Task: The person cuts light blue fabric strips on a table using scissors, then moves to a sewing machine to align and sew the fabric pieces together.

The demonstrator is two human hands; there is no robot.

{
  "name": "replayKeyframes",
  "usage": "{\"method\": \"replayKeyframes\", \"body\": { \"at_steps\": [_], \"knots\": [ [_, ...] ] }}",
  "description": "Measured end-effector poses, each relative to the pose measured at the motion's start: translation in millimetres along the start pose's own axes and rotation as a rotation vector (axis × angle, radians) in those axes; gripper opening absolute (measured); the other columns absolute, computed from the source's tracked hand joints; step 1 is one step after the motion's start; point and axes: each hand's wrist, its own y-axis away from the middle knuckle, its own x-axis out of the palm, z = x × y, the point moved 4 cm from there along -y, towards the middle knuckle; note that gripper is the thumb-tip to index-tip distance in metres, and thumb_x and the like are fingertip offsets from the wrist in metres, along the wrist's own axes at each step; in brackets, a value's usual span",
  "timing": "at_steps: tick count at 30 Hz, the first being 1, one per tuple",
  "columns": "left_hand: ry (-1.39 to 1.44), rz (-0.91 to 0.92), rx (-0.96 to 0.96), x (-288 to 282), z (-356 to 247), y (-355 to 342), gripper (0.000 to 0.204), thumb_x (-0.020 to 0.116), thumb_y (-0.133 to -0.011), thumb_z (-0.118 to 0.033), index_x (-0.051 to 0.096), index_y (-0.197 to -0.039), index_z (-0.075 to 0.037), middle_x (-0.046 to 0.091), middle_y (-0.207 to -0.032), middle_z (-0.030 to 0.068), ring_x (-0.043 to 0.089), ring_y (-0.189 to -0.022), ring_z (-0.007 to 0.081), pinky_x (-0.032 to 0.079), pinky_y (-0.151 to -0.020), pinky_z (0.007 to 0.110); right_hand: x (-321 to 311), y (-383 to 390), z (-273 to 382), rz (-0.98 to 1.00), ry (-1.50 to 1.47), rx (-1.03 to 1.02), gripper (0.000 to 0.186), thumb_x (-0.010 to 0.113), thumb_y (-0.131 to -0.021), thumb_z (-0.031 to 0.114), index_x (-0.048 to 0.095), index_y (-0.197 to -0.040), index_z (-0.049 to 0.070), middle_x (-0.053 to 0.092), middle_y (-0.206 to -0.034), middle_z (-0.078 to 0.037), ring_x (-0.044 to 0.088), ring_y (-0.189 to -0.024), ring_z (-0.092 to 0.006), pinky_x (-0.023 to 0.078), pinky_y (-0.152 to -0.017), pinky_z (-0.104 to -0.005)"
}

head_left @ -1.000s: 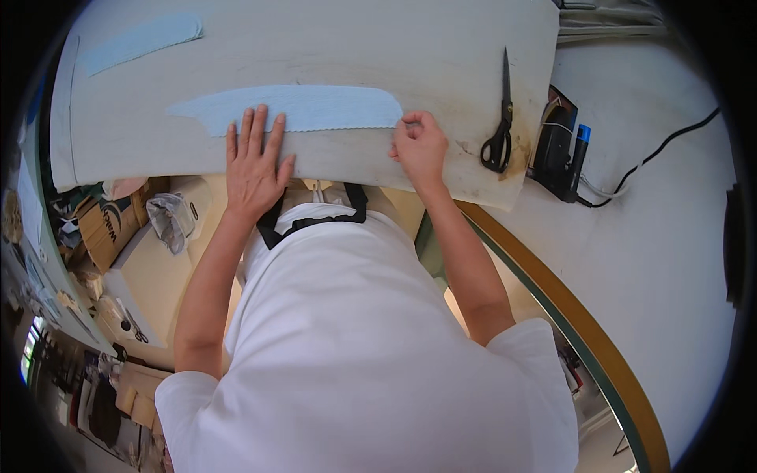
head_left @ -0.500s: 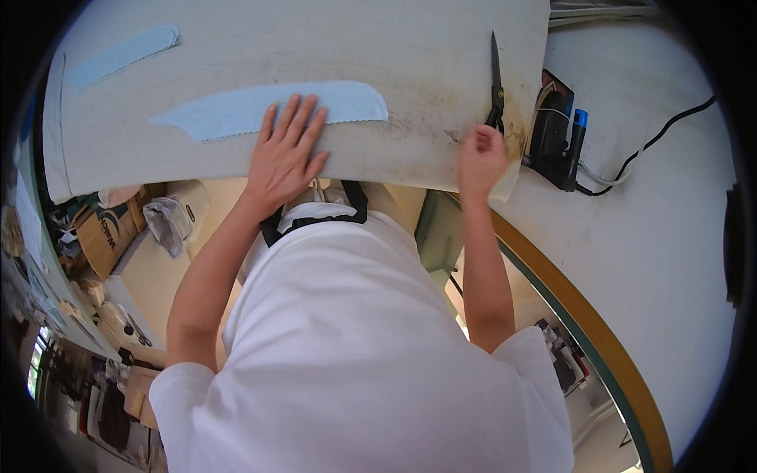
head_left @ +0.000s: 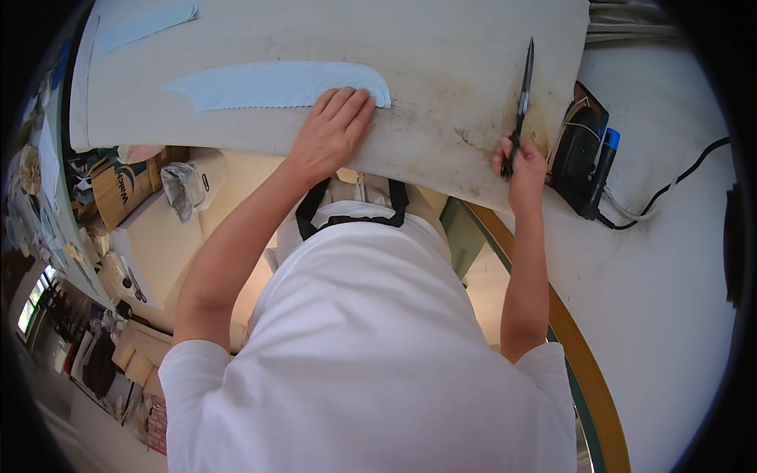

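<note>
A long light-blue fabric piece (head_left: 260, 83) with a finely zigzagged edge lies on the pale padded board (head_left: 426, 47). My left hand (head_left: 331, 130) is at its right end, fingers together and curled onto the lower edge, thumb hidden. My right hand (head_left: 520, 165) is closed round the handles of black scissors (head_left: 524, 83), whose blades point away from me over the stained right part of the board. A second, shorter blue piece (head_left: 146, 27) lies at the upper left.
A black iron (head_left: 576, 158) with a blue-topped handle and cord sits on a white surface (head_left: 646, 276) right of the board. Below left are a cardboard box (head_left: 118, 193), a plastic bag (head_left: 181, 189) and assorted clutter. A curved wooden edge (head_left: 591, 378) runs down the right side.
My left hand has slid right along the fabric, its fingers now bent at the end. My right hand has left the fabric, moved right and taken hold of the scissors.
</note>
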Motion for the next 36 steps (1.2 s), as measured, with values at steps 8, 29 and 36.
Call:
{"method": "replayKeyframes", "body": {
  "at_steps": [8, 29, 36],
  "knots": [
    [0.010, -0.164, -0.004, 16.7, -7.0, -17.7, 0.025, 0.070, -0.075, -0.005, 0.062, -0.097, 0.001, 0.061, -0.098, 0.0116, 0.058, -0.089, 0.0281, 0.046, -0.081, 0.040, 30.9, 76.4, -10.5, 0.280, 0.242, 0.332, 0.028, 0.076, -0.086, 0.019, 0.058, -0.075, 0.001, 0.054, -0.053, -0.003, 0.050, -0.042, -0.0107, 0.040, -0.040, -0.0265],
    [-0.128, -0.085, -0.006, 20.6, -16.7, -18.9, 0.026, 0.066, -0.074, -0.010, 0.063, -0.098, 0.001, 0.061, -0.100, 0.0110, 0.058, -0.087, 0.0257, 0.047, -0.079, 0.039, 41.0, 82.9, -36.2, 0.418, 0.492, 0.381, 0.040, 0.079, -0.084, 0.029, 0.057, -0.069, -0.001, 0.053, -0.054, -0.002, 0.052, -0.046, -0.0083, 0.040, -0.042, -0.0265],
    [-0.091, -0.011, -0.155, 13.1, -31.9, -6.3, 0.044, 0.068, -0.080, -0.017, 0.061, -0.118, 0.004, 0.057, -0.119, 0.0137, 0.053, -0.110, 0.0296, 0.042, -0.097, 0.043, 37.9, 90.0, -27.4, 0.460, 0.591, 0.312, 0.039, 0.081, -0.081, 0.027, 0.057, -0.067, 0.000, 0.054, -0.055, -0.001, 0.052, -0.047, -0.0083, 0.042, -0.044, -0.0266]
  ]
}}
